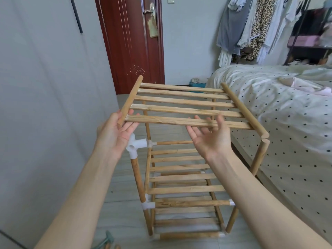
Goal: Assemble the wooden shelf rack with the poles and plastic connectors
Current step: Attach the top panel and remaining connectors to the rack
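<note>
Illumination even, soft daylight; source not visible. Shadows faint and diffuse. No glare noted. Wide-angle distortion pronounced: door [131,42] beyond the left hand [117,131] leans, and edges bow outward. Right hand [209,134] fingertips slightly motion-blurred. Hanging clothes [251,27] far beyond it render soft.

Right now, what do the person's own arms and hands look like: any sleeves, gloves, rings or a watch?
Both forearms are bare for as far as the picture shows them; no sleeve or cuff comes into view. The left hand and the right hand wear no gloves. No watch, band or bracelet shows at either wrist, and no ring shows on the visible fingers. The nails cannot be judged from this side.
</note>
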